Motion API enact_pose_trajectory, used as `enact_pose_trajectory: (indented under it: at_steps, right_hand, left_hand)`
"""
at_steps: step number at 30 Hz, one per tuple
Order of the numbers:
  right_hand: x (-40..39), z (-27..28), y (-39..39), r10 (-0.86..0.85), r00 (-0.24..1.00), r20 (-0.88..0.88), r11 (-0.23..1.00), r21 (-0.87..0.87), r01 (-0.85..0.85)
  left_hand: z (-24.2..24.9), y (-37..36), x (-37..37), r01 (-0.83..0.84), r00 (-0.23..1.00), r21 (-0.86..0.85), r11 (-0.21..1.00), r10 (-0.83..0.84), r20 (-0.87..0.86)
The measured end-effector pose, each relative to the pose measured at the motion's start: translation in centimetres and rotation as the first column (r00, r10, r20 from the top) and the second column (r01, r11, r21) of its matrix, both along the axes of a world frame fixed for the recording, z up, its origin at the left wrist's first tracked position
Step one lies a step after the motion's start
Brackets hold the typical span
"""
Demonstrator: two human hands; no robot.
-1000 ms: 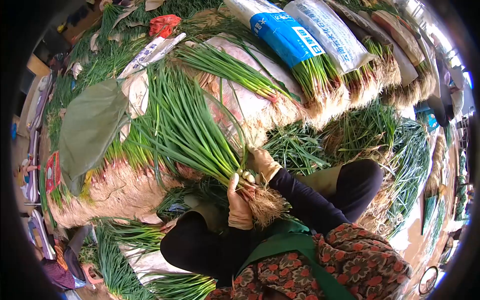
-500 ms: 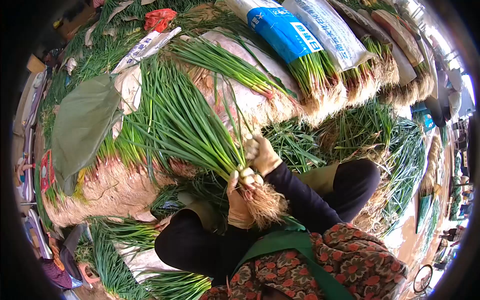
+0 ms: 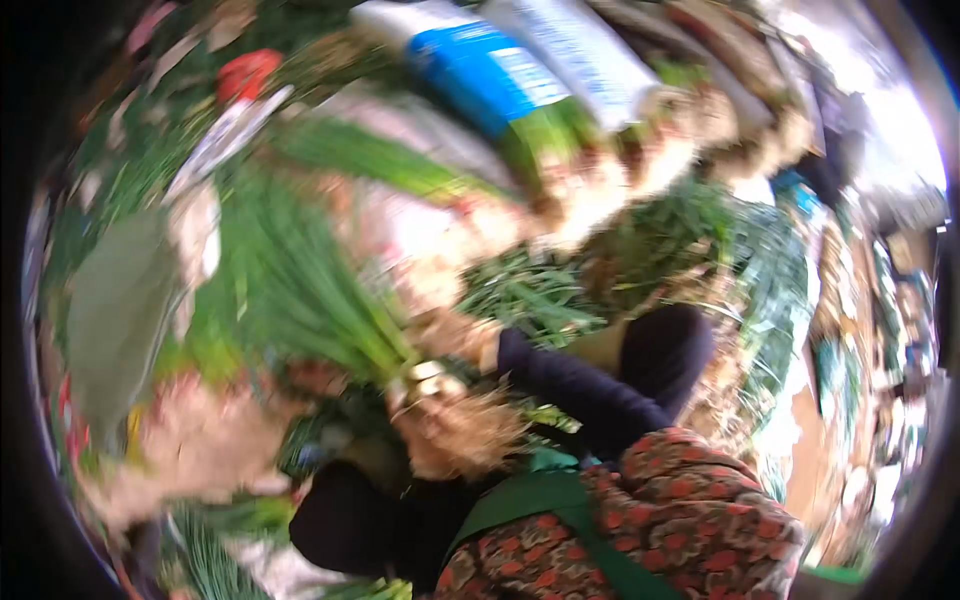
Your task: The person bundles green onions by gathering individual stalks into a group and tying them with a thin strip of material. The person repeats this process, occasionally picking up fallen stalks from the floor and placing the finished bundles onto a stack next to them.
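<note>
A bunch of green onions (image 3: 350,320) lies across my lap, its leaves fanning to the upper left and its stringy roots (image 3: 485,425) pointing lower right. My left hand (image 3: 415,440) is closed round it from below, near the white stem ends, partly hidden by the roots. My right hand (image 3: 455,335) presses against the upper side of the stems; its fingers look curled over them, though motion blurs them. Both hands appear to be in pale gloves.
More green onions with roots (image 3: 220,430) are stacked at left beside a dark green sheet (image 3: 120,310). Bundles in a blue-and-white bag (image 3: 490,75) and a white bag (image 3: 580,60) lie beyond. Loose green leaves (image 3: 535,295) spread ahead of my knees.
The whole view has shifted and blurred, so things sit farther left. My right hand has come down along the stems, nearer my left hand, which keeps hold of the bunch.
</note>
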State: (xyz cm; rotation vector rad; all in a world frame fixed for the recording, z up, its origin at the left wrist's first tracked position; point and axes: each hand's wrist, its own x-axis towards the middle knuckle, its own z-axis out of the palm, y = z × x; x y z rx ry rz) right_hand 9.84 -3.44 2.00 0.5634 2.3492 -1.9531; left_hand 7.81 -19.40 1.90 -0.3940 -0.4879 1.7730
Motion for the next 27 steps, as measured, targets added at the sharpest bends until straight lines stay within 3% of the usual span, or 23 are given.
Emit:
enact_pose_trajectory:
  at_steps: [2, 4, 5, 7, 9, 10, 11, 12, 13, 14, 15, 16, 17, 18, 19, 20, 21, 22, 23, 24, 27]
  right_hand:
    - [-0.6, -1.8, 0.9, -0.312, 0.917, -0.250, 0.946, 0.010, 0.324]
    - [2.3, 0.5, 7.1, -0.487, 0.737, -0.468, 0.860, -0.108, 0.499]
    - [5.0, 2.2, 10.4, -0.550, 0.652, -0.522, 0.801, -0.110, 0.588]
    - [14.9, 6.9, 15.5, -0.654, 0.529, -0.540, 0.628, 0.001, 0.778]
    - [25.2, 10.8, 20.0, -0.743, 0.389, -0.545, 0.370, 0.149, 0.917]
    - [31.2, 11.3, 20.9, -0.799, 0.344, -0.493, 0.184, 0.345, 0.920]
    - [37.1, 11.3, 21.2, -0.866, 0.331, -0.374, 0.014, 0.645, 0.764]
    - [42.2, 11.0, 20.6, -0.948, 0.278, -0.155, -0.022, 0.902, 0.430]
    - [45.5, 11.2, 19.3, -0.982, 0.165, 0.092, 0.120, 0.978, 0.169]
    - [45.9, 11.9, 18.2, -0.932, 0.103, 0.346, 0.353, 0.934, 0.055]
    - [44.9, 12.4, 18.3, -0.872, 0.056, 0.487, 0.490, 0.870, 0.054]
    - [44.5, 11.0, 19.3, -0.876, 0.213, 0.433, 0.461, 0.882, 0.100]
    - [44.8, 7.6, 22.6, -0.713, 0.564, 0.416, 0.401, 0.902, -0.159]
    - [44.0, 4.2, 25.6, -0.425, 0.806, 0.412, 0.217, 0.911, -0.351]
    - [38.1, 5.6, 24.2, -0.560, 0.795, 0.233, 0.607, 0.769, 0.202]
    - [30.0, 8.3, 21.4, -0.720, 0.671, 0.177, 0.691, 0.269, 0.670]
    - [24.9, 8.5, 20.8, -0.630, 0.763, 0.145, 0.770, 0.244, 0.590]
    - [21.5, 4.2, 23.1, -0.605, 0.786, 0.128, 0.710, -0.360, 0.605]
    - [16.2, 4.9, 21.3, -0.327, 0.943, 0.065, 0.850, 0.455, 0.264]
    - [11.7, 4.3, 20.8, -0.251, 0.952, 0.175, 0.722, 0.689, 0.064]
    - [2.1, 2.7, 17.5, -0.299, 0.946, 0.124, 0.498, 0.866, 0.044]
  left_hand:
    - [-0.7, 0.8, 1.4, 0.152, 0.977, 0.035, 0.988, -0.155, 0.145]
    - [3.0, 1.0, 2.6, 0.209, 0.977, -0.043, 0.977, -0.211, -0.035]
    - [4.5, 0.3, 2.1, 0.197, 0.969, -0.088, 0.976, -0.208, -0.135]
    - [2.9, 0.0, 1.6, 0.212, 0.960, 0.019, 0.977, -0.204, -0.191]
    - [0.8, -0.3, 0.5, 0.136, 0.941, -0.224, 0.965, -0.196, -0.275]
    - [1.7, -0.4, 0.8, 0.164, 0.931, -0.256, 0.953, -0.235, -0.279]
    - [2.4, -0.4, 1.3, 0.069, 0.892, -0.384, 0.921, -0.229, -0.389]
    - [3.5, 0.0, 1.7, -0.048, 0.835, -0.498, 0.866, -0.238, -0.496]
    - [4.4, 0.4, 1.8, -0.192, 0.763, -0.584, 0.789, -0.255, -0.594]
    - [4.4, 0.7, 1.7, -0.228, 0.693, -0.448, 0.864, -0.179, -0.698]
    - [5.2, 0.9, 1.3, -0.267, 0.651, -0.508, 0.819, -0.235, -0.722]
    - [6.0, 1.0, 0.8, -0.308, 0.611, -0.566, 0.765, -0.297, -0.734]
    - [5.8, 1.3, 0.4, -0.337, 0.623, -0.522, 0.784, -0.230, -0.748]
    - [5.2, 1.8, 0.1, -0.359, 0.629, -0.470, 0.806, -0.163, -0.760]
    - [4.8, 2.1, -0.2, -0.369, 0.740, -0.570, 0.734, -0.139, -0.658]
    - [4.4, 2.0, -0.6, -0.358, 0.771, -0.568, 0.741, -0.109, -0.628]
    - [4.2, 1.7, -1.0, -0.348, 0.794, -0.562, 0.750, -0.084, -0.602]
    - [3.7, 1.3, -1.3, -0.334, 0.818, -0.557, 0.760, -0.061, -0.573]
    - [2.0, 0.8, -1.7, -0.286, 0.870, -0.522, 0.803, -0.011, -0.493]
    - [1.3, 0.2, -1.9, -0.328, 0.821, -0.499, 0.802, -0.019, -0.570]
    - [1.5, 0.1, -1.9, -0.401, 0.693, -0.396, 0.826, -0.009, -0.721]
